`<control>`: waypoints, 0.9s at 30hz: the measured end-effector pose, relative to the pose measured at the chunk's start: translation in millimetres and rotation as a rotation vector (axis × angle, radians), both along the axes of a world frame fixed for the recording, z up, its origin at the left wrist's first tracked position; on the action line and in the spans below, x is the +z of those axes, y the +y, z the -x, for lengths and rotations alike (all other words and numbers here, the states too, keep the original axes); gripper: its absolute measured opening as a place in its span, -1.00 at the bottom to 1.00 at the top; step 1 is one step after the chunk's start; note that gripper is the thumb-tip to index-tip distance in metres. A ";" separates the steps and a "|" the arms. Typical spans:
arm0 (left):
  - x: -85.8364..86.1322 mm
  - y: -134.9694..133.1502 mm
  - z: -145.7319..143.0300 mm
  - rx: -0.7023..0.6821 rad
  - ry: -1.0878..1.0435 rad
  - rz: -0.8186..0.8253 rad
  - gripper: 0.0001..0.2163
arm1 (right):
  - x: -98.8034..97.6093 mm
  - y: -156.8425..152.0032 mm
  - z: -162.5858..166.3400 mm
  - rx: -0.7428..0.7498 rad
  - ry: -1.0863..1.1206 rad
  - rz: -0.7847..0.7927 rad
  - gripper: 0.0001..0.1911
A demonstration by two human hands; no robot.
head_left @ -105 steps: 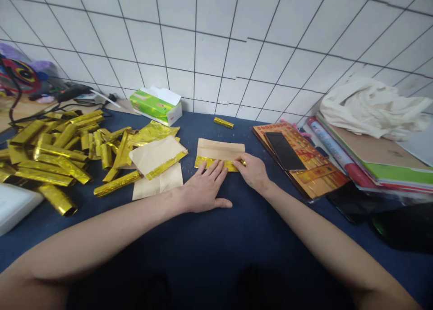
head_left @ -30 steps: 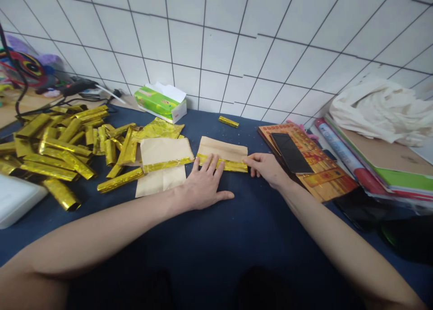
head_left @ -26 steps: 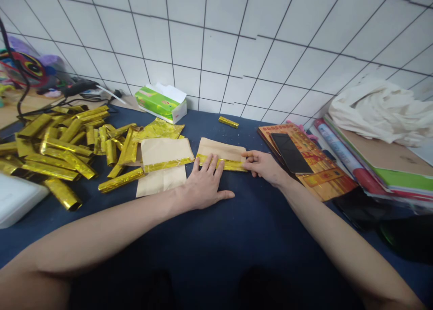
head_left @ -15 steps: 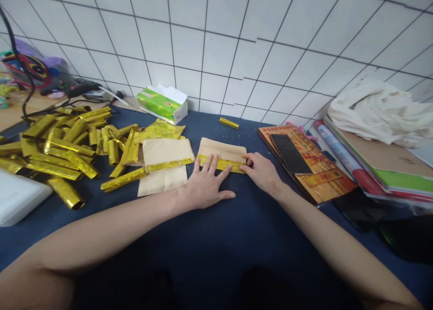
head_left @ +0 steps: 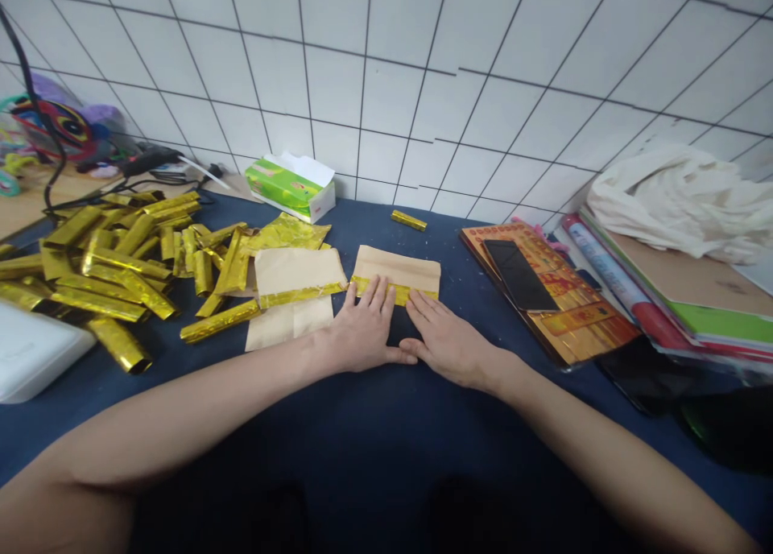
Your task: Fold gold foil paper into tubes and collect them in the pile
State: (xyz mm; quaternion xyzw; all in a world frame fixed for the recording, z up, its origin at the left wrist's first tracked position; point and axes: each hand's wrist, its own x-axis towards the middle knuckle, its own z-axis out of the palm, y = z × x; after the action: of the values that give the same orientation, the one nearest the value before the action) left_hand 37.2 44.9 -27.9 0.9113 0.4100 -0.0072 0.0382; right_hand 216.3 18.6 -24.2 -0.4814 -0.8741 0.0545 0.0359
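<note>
A tan sheet of paper (head_left: 402, 266) with a folded gold foil strip along its near edge lies on the dark blue tabletop (head_left: 386, 425). My left hand (head_left: 367, 324) rests flat with its fingertips on the left part of that gold strip. On the right part lie the fingertips of my right hand (head_left: 450, 336), also stretched out flat. The two thumbs meet or nearly meet below the sheet. Just left of it, a second tan sheet (head_left: 295, 266) with a gold strip overlaps another piece of tan paper (head_left: 290, 324). My left hand partly hides these edges.
A heap of gold foil rolls (head_left: 121, 256) covers the left side, beside a white box (head_left: 42, 353). Behind stand a green tissue box (head_left: 290, 185) and a single gold roll (head_left: 409, 220). To the right, a phone (head_left: 519, 274) lies on an orange patterned board (head_left: 580, 328).
My right hand has left the sheet's right edge, where its fingers were pinched, and moved left to lie flat on the gold strip. My left hand's fingers have drawn closer together.
</note>
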 end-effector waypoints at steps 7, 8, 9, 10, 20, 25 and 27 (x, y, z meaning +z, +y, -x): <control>11.0 6.2 15.3 0.030 0.079 0.055 -0.06 | 6.6 -4.7 3.8 -0.027 -0.070 -0.047 -0.31; 12.1 6.8 16.6 0.032 0.087 0.057 -0.08 | 6.7 -5.0 4.4 -0.028 -0.074 -0.055 -0.31; 12.9 7.5 17.6 0.030 0.091 0.056 -0.09 | 6.9 -5.5 5.1 -0.032 -0.081 -0.066 -0.31; 13.2 8.4 18.3 0.025 0.092 0.055 -0.10 | 7.4 -6.2 6.1 -0.038 -0.092 -0.076 -0.31; 10.9 30.4 22.5 -0.020 0.027 0.082 -0.27 | 24.3 -37.3 33.1 0.027 -0.212 -0.174 -0.30; 1.7 33.7 15.6 0.043 -0.013 0.013 -0.25 | 21.8 -54.6 39.6 0.127 -0.198 -0.214 -0.24; -1.5 33.9 12.3 0.081 -0.022 -0.009 -0.25 | 20.5 -57.8 40.6 0.136 -0.196 -0.219 -0.24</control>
State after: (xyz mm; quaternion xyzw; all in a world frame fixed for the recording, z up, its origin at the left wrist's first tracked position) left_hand 24.9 78.8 -29.4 0.8942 0.4460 0.0062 0.0391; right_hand 175.7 -39.2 -3.7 -0.4174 -0.9046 -0.0860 -0.0013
